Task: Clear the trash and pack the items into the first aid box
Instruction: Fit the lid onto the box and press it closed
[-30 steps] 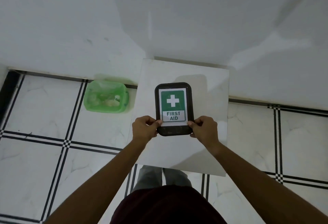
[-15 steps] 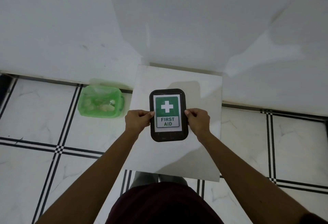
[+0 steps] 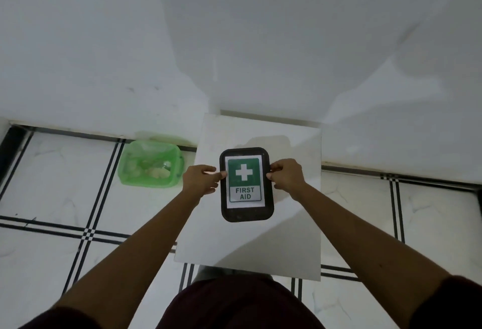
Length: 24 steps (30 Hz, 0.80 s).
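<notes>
With the first aid box [image 3: 246, 184] lying between your left hand [image 3: 200, 179] and right hand [image 3: 286, 175], both pinching its long edges, press evenly on both sides so the lid seats flat.

White wall [image 3: 104, 41] fills upper half, meets second wall [image 3: 391, 55] at protruding corner above table. Faint scuffs low on left wall. Floor [image 3: 52, 263] glossy white marble-look tile, thin black double-line borders crossing in small checker knots. Dark strip along wall base. Small square white table [image 3: 294, 250] against corner, top pale, diagonal shadow across near half. Light dim, soft, bluish; brighter patch on right wall.
</notes>
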Each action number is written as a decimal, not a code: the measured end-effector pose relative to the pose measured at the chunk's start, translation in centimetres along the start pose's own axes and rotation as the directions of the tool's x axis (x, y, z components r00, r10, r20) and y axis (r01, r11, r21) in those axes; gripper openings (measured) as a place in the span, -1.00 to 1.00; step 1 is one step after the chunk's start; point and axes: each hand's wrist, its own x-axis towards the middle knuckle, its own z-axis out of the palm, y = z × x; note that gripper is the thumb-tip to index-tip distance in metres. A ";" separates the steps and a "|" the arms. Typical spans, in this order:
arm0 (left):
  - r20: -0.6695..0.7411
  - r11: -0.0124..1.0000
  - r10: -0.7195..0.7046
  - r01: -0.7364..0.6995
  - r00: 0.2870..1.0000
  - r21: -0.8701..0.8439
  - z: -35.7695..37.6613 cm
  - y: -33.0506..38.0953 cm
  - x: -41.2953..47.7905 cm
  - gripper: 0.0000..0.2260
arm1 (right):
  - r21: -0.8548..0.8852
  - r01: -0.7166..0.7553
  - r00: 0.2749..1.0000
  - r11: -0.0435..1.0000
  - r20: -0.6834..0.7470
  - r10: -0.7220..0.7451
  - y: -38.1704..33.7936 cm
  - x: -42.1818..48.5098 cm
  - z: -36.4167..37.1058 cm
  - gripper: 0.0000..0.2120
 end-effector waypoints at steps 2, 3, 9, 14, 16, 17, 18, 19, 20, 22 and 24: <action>-0.026 0.993 0.022 -0.024 0.999 -0.117 0.4 1.1 0.4 -0.68 | 0.122 0.012 1.000 0.992 -0.020 -0.009 -0.8 0.4 -0.2 -0.80; -0.028 0.984 0.028 -0.032 0.999 -0.176 0.7 1.6 0.7 -0.70 | 0.222 -0.011 1.000 0.975 -0.018 0.015 -1.2 0.6 -0.2 -0.77; -0.049 0.977 -0.030 0.019 0.998 -0.212 2.0 2.6 2.7 -0.73 | 0.393 -0.103 0.993 0.914 -0.008 0.115 -1.2 1.7 0.8 -0.87; -0.103 0.990 -0.005 -0.010 0.995 -0.144 2.0 2.9 3.5 -0.87 | 0.190 -0.054 0.987 0.980 -0.136 0.081 -1.6 3.1 1.3 -0.88; -0.132 0.995 0.014 -0.027 0.991 -0.097 2.1 2.8 3.6 -0.90 | 0.086 -0.039 0.984 0.996 -0.171 0.053 -2.0 2.8 1.6 -0.79; -0.138 0.997 0.022 -0.033 0.990 -0.073 2.2 2.6 3.7 -0.88 | 0.046 -0.032 0.982 0.998 -0.185 0.040 -2.1 2.5 1.8 -0.76; -0.142 0.998 0.028 -0.037 0.989 -0.056 2.2 2.5 3.8 -0.86 | 0.020 -0.023 0.980 1.000 -0.199 0.027 -2.1 2.6 2.1 -0.77; -0.145 0.998 0.038 -0.045 0.989 -0.045 2.2 2.4 3.9 -0.85 | 0.010 -0.021 0.978 1.000 -0.206 0.022 -2.0 2.6 2.3 -0.79; -0.151 0.998 0.047 -0.054 0.987 -0.038 2.3 2.3 3.9 -0.84 | 0.009 -0.020 0.976 1.000 -0.217 0.022 -1.8 2.7 2.6 -0.82; -0.166 0.997 0.065 -0.070 0.984 -0.025 2.4 2.0 3.9 -0.87 | 0.027 -0.028 0.974 0.999 -0.225 0.034 -1.5 2.9 3.0 -0.82; -0.176 0.996 0.074 -0.081 0.982 -0.031 2.6 1.5 3.9 -0.91 | 0.060 -0.044 0.971 0.997 -0.234 0.057 -1.4 3.1 3.1 -0.82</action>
